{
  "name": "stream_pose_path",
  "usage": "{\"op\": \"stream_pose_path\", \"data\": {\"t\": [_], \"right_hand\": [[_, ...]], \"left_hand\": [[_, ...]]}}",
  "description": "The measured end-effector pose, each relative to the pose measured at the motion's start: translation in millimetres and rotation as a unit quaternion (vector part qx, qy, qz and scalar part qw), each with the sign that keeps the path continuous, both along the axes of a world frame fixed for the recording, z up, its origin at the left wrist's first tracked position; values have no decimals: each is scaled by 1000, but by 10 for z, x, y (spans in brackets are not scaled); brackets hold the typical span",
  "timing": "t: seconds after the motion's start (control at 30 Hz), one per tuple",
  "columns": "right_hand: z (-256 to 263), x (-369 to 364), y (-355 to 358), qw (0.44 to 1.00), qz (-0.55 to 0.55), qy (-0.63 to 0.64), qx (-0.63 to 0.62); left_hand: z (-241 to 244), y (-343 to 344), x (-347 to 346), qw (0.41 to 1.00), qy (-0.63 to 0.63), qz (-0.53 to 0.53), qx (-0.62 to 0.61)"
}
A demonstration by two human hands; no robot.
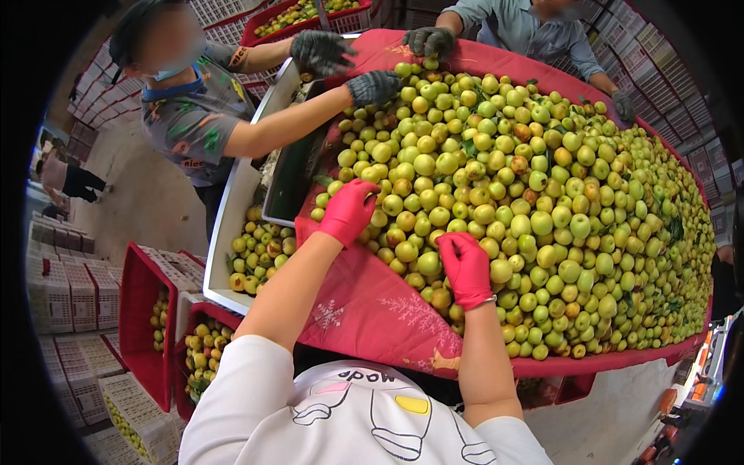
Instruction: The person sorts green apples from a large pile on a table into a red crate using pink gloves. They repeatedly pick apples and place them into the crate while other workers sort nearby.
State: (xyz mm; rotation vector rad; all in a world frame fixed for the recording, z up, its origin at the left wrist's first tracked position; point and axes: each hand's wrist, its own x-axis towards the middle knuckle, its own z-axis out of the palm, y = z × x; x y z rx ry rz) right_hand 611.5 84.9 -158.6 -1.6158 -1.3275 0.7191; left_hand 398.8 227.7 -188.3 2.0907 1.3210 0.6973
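Note:
Both of my hands wear bright pink gloves and rest over a wide heap of green and yellow jujube-like fruit [540, 221] on a table lined with red quilted cloth [372, 302]. My left hand [351, 212] is at the near left edge of the heap, its fingers curled down among the fruit; whether it holds one cannot be seen. To its right, my right hand [465, 267] lies on the fruit with fingers bent inward, and its palm side is hidden. Some of the fruit has brown blemishes, and a few green leaves lie between.
A co-worker in grey gloves [372, 88] reaches over the heap from the left; another's gloved hand [430, 42] touches its far edge. At left are a white-rimmed tray [224, 290] with fruit, a dark bin [290, 180] and red-lined crates [145, 325]. Stacked crates stand behind.

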Motion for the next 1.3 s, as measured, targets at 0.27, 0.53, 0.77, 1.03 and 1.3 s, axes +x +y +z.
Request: {"op": "stream_pose_path", "data": {"t": [0.27, 0.53, 0.77, 1.03, 1.3], "right_hand": [[54, -96, -11, 1000, -15, -7, 7], [91, -105, 27, 1000, -11, -14, 16], [45, -64, 6, 998, -19, -60, 5], [-217, -72, 16, 994, 43, -95, 9], [-46, -27, 11, 1000, 0, -14, 23]], "left_hand": [[-198, 1230, 732, 994, 56, 88, -40], [-513, 1290, 1040, 989, 82, 125, -3], [568, 629, 1806, 972, -109, -174, 118], [852, 117, 2995, 973, 88, -126, 172], [914, 313, 2756, 937, -87, -311, 134]]}}
